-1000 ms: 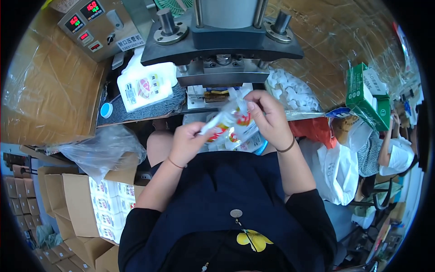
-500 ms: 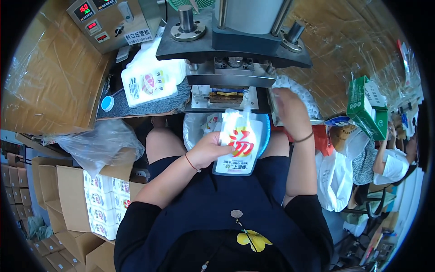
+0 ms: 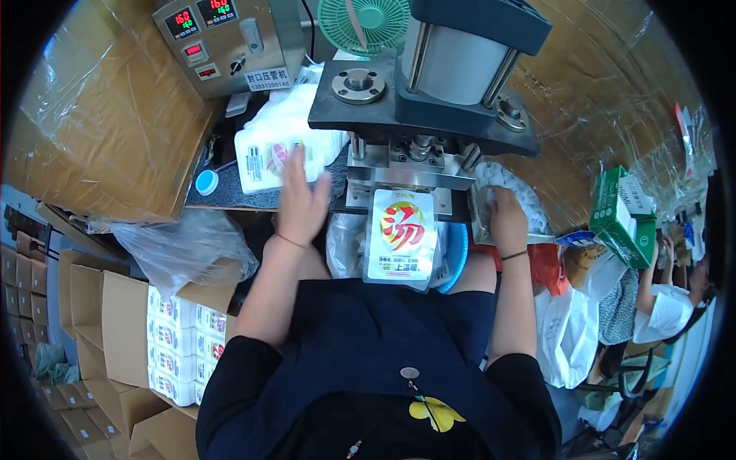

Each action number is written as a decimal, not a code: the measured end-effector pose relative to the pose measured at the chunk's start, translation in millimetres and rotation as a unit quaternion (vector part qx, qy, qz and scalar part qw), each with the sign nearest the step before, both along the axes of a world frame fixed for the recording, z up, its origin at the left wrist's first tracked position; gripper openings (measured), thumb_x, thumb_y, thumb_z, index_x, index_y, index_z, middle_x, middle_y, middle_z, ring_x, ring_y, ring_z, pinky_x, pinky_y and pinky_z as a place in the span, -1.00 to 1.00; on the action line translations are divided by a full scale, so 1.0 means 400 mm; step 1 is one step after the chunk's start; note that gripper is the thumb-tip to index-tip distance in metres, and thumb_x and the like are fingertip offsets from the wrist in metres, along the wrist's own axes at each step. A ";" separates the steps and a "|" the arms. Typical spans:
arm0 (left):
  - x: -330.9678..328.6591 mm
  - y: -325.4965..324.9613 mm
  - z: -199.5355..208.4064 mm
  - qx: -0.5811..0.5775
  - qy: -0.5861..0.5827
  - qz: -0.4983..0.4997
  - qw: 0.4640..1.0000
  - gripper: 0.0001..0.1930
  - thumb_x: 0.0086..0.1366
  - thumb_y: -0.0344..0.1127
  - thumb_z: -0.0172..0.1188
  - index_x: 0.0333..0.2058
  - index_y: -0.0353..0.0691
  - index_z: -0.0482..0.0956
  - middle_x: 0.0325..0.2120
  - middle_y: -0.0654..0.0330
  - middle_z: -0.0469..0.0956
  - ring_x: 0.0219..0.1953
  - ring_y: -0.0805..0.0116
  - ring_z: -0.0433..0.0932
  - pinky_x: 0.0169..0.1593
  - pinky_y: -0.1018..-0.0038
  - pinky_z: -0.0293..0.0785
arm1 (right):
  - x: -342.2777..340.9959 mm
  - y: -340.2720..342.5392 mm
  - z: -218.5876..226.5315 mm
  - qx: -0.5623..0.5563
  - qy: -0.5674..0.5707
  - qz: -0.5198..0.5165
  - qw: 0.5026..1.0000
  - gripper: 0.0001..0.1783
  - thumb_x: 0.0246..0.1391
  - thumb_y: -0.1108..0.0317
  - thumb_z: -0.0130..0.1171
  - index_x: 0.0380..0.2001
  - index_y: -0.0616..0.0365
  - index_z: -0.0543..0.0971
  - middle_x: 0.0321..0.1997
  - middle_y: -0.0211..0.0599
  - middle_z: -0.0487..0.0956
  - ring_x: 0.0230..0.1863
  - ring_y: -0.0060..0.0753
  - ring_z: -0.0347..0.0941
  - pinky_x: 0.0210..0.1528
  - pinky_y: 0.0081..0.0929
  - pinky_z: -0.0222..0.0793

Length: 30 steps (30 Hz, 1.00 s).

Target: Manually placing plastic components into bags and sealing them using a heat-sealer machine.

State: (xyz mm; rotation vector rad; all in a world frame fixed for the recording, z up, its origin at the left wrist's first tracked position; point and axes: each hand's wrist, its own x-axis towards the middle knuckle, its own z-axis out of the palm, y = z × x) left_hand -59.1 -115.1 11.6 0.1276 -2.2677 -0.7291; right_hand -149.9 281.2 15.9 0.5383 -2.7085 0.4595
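A white pouch [image 3: 402, 238] with a large red character hangs upright, its top edge at the jaws of a press [image 3: 410, 178]. Neither of my hands touches it. My left hand [image 3: 301, 201] is open, fingers stretched, in front of a stack of flat white pouches [image 3: 261, 167] on a grey mat. To the right of the press, my right hand [image 3: 507, 222] reaches into a tray [image 3: 480, 227] of small white plastic pieces [image 3: 521, 201]. Its fingertips are partly hidden there, so whether they grip a piece does not show.
A control box [image 3: 230, 46] and a green fan [image 3: 368, 23] stand behind. A blue cap [image 3: 206, 182] lies on the mat's left end. Below the press is a blue-rimmed basin [image 3: 458, 257]. An open carton [image 3: 126, 337] holds packed pouches at lower left; a green box [image 3: 617, 211] is at right.
My left hand has let go of the pouch, which now hangs at the press, and moved left toward the stack. My right hand has shifted into the tray. The view has tilted slightly.
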 end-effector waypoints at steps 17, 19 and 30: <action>0.123 0.165 -0.014 0.303 -0.239 -0.271 0.882 -0.80 0.21 -0.26 0.38 -0.36 -0.31 0.67 -0.64 0.37 0.48 -0.58 0.69 0.33 -0.50 0.63 0.25 | 0.138 -0.250 0.184 -0.361 -0.124 0.199 0.903 -0.90 0.15 0.45 0.20 -0.30 0.27 0.56 -0.36 -0.28 0.57 -0.34 -0.38 0.51 -0.25 -0.46 0.41; 0.123 0.198 -0.028 0.372 -0.285 -0.302 0.830 -0.77 0.28 -0.25 0.34 -0.29 -0.35 0.68 -0.52 0.35 0.58 -0.48 0.69 0.41 -0.39 0.64 0.37 | 0.136 -0.261 0.196 -0.335 -0.166 0.246 0.894 -0.87 0.14 0.44 0.22 -0.28 0.27 0.56 -0.35 -0.27 0.59 -0.35 -0.40 0.52 -0.27 -0.47 0.41; 0.137 0.263 -0.029 0.596 -0.386 -0.394 0.584 -0.75 0.33 -0.38 0.24 -0.07 -0.38 0.60 -0.16 0.15 0.65 -0.17 0.47 0.61 -0.04 0.47 0.54 | 0.096 -0.144 0.171 -0.039 -0.048 0.200 0.978 -0.77 0.21 0.36 0.07 -0.11 0.16 0.55 -0.13 -0.05 0.57 -0.09 0.03 0.53 -0.06 -0.15 0.44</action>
